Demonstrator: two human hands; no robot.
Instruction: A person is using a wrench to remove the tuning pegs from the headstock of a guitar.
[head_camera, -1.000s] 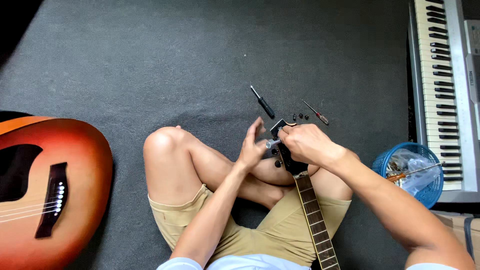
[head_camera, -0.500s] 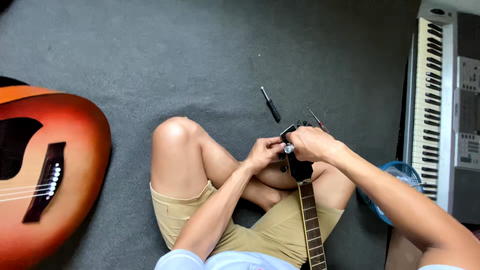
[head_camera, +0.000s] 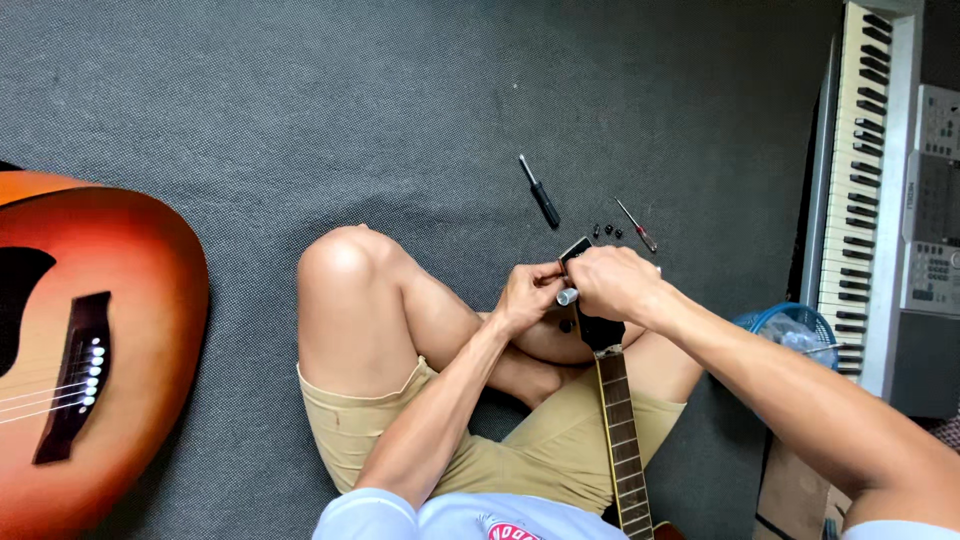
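Both hands meet at the guitar headstock (head_camera: 578, 252) over the lap: left hand (head_camera: 530, 295) pinches a silver tuning peg (head_camera: 567, 296), right hand (head_camera: 612, 283) closes over the headstock. Judged mid-job: small black screws (head_camera: 606, 232) and two screwdrivers (head_camera: 540, 192) lie loose on grey carpet (head_camera: 300, 110). Sunburst guitar body (head_camera: 90, 350) left, keyboard (head_camera: 860, 180) right.

a home music room: carpet (head_camera: 250, 110), keyboard (head_camera: 862, 180), sunburst guitar (head_camera: 90, 350) (floor work).
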